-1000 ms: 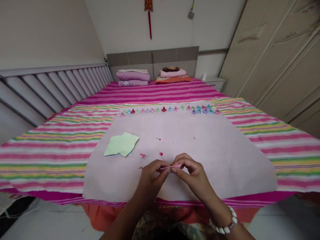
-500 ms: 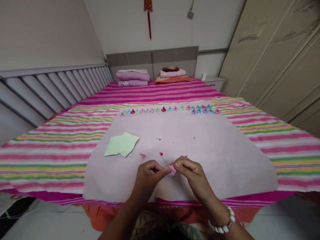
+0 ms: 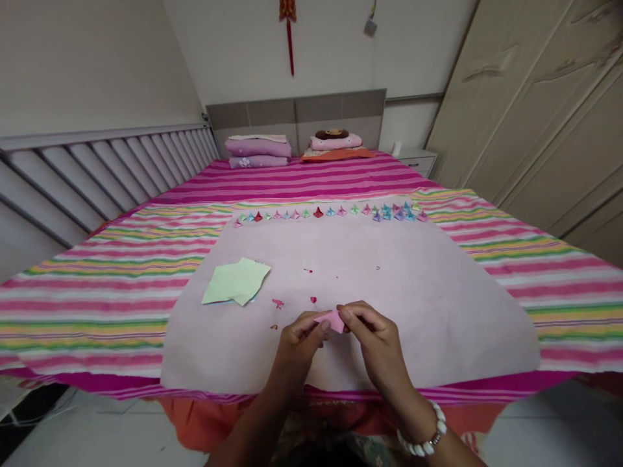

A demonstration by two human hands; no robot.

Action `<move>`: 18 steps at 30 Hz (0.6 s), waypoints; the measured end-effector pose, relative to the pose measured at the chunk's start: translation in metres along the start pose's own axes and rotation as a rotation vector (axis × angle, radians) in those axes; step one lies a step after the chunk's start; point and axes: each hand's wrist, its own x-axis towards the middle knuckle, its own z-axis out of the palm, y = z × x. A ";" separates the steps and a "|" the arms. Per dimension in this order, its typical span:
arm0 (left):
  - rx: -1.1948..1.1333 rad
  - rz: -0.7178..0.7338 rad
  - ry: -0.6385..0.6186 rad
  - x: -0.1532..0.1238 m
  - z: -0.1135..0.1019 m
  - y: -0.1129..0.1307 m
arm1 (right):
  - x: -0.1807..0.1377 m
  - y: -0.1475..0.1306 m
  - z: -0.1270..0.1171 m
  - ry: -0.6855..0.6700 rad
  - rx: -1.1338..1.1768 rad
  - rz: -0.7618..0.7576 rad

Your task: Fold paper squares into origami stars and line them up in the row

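Pale green sheets (image 3: 237, 282) lay left on the bed (image 3: 97, 285). The left hand (image 3: 298, 338) and right hand (image 3: 378, 337) pinched a small pink paper (image 3: 333, 320) between their fingers, just above the bed (mid-fold, apparently); a next crease would need edges aligned.

No writing, label, brand or number can be read here. The red hanging ornament (image 3: 289, 26) on the wall at twelve o'clock is too small and blurred to show any characters. The grey tag (image 3: 371, 27) toward one o'clock of it shows no legible mark. The pink folded paper (image 3: 335, 320), pinched between the left hand (image 3: 299, 337) and the right hand (image 3: 377, 337), looks plain.
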 end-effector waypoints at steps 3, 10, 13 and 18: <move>0.007 -0.048 0.024 -0.003 0.006 0.000 | -0.002 0.002 0.004 0.043 -0.022 -0.050; 0.028 -0.025 0.028 -0.007 0.011 0.004 | -0.004 0.003 0.009 0.029 -0.026 -0.070; 0.061 -0.027 0.044 -0.006 0.011 0.004 | -0.005 0.003 0.010 0.025 -0.018 -0.079; 0.064 -0.029 0.024 -0.001 0.001 0.002 | -0.002 0.002 0.003 -0.083 0.043 0.030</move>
